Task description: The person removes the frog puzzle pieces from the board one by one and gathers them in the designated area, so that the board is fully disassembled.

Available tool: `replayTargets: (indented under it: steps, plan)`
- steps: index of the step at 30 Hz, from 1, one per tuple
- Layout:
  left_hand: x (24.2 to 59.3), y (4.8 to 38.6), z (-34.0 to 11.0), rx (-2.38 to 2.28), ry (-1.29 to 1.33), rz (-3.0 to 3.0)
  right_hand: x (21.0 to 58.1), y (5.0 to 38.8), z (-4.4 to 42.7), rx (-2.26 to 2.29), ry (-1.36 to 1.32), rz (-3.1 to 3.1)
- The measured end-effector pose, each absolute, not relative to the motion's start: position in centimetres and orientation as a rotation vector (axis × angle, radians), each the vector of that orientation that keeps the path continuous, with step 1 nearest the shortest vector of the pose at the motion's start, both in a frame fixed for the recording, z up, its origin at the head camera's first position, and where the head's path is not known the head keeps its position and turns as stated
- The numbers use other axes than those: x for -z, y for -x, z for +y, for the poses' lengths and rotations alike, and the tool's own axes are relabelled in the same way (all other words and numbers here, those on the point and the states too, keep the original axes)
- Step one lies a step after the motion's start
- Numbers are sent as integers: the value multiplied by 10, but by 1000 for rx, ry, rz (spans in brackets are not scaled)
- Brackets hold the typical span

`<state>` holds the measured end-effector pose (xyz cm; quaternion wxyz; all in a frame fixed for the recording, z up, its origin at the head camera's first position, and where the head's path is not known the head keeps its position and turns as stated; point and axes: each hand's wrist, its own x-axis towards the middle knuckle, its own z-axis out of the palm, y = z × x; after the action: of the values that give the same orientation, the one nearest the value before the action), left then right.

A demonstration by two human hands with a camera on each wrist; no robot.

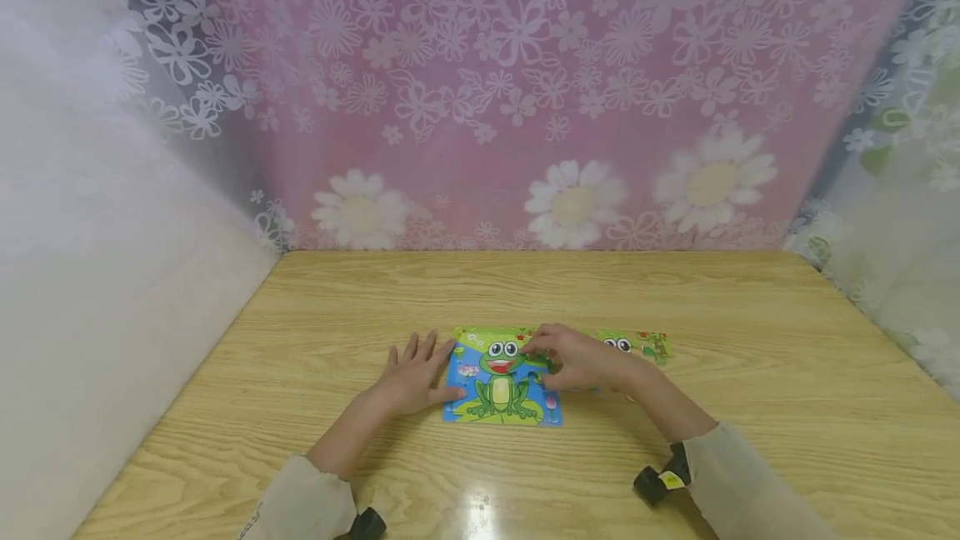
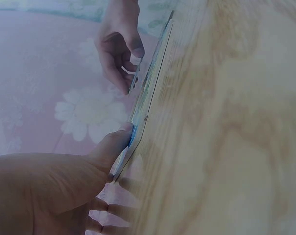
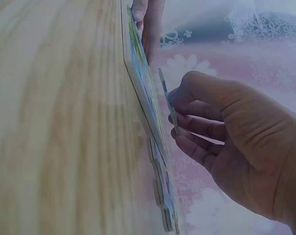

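Observation:
A frog jigsaw puzzle [image 1: 498, 394], flat on the table, shows a green frog on a lily pad against blue. My left hand [image 1: 408, 382] rests at its left edge, fingers spread straight and the thumb pressing on the board, as the left wrist view also shows. Over the puzzle's right part, my right hand [image 1: 588, 361] pinches a thin puzzle piece [image 3: 168, 105] between thumb and fingertips. In the right wrist view that piece is held just off the board. Its printed face is mostly hidden by the fingers.
Partly behind the right hand lies a second frog picture [image 1: 652, 344], to the right of the puzzle; stepped piece edges [image 3: 160, 191] show there in the right wrist view. The wooden table [image 1: 360, 290] meets a pink flowered curtain [image 1: 465, 107] at the back and pale sheets at both sides.

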<state>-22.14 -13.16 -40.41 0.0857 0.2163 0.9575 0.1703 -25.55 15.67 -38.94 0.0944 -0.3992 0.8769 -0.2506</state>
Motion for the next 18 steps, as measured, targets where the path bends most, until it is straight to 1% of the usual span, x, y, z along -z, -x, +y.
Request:
replayTargets:
  steps: [7, 18]
  plan:
    - [405, 223, -131, -467, -629, 2868, 382, 253, 167, 726, 1275, 2645]
    - [404, 222, -130, -475, -639, 2866, 377, 245, 200, 729, 1246, 2727]
